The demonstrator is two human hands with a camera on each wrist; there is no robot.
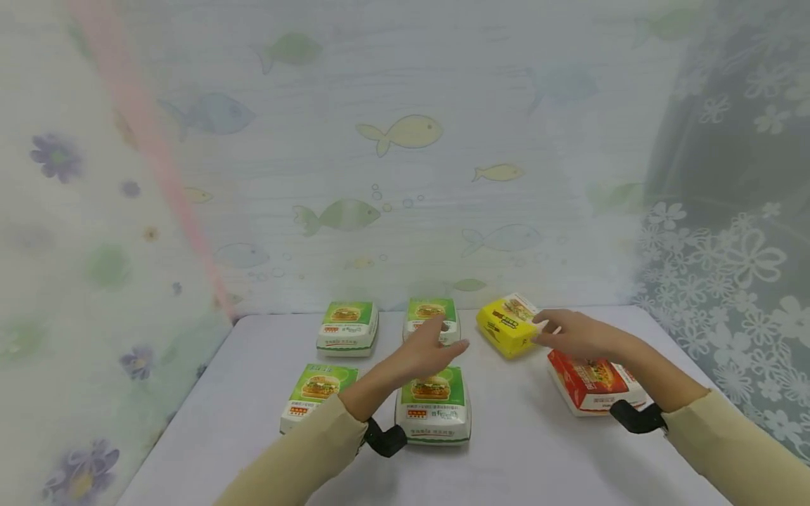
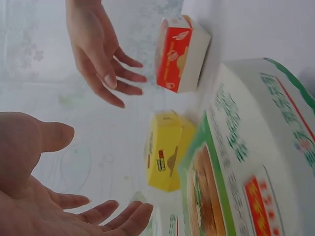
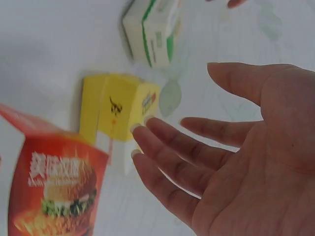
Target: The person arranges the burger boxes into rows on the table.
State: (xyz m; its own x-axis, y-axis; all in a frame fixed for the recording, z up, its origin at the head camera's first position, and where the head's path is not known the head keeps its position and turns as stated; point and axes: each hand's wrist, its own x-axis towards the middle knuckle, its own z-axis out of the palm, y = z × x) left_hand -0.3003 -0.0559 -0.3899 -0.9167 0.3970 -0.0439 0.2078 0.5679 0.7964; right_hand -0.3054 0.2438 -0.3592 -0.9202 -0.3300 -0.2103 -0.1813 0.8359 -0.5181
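Your right hand (image 1: 579, 335) hangs with its fingers spread and relaxed, the fingertips (image 3: 147, 123) right at the near side of the yellow box (image 1: 506, 325); from the head view they seem to touch its edge, but the right wrist view leaves it unclear whether there is real contact, and nothing is pinched. Your left hand (image 1: 430, 351) is also spread, palm turned inward, holding nothing, hovering above the table (image 1: 538, 450) between the yellow box and the green boxes. The yellow box sits toward the back right of the table, turned at an angle, lid closed. Just in front of it, under your right forearm, lies the red box (image 1: 591, 383), also closed and a little apart from the yellow one. Four green boxes stand to the left in two rows: the back left box (image 1: 347, 327), the back middle box (image 1: 432, 316) partly covered by your left fingers, the front left box (image 1: 316, 393), and the front middle box (image 1: 433, 414) beneath your left wrist. All are closed and apart from one another. In the left wrist view your two hands face each other with the yellow box (image 2: 165, 157) and the red box (image 2: 179, 54) beyond them. A fish-patterned curtain (image 1: 405, 140) hangs behind the table.
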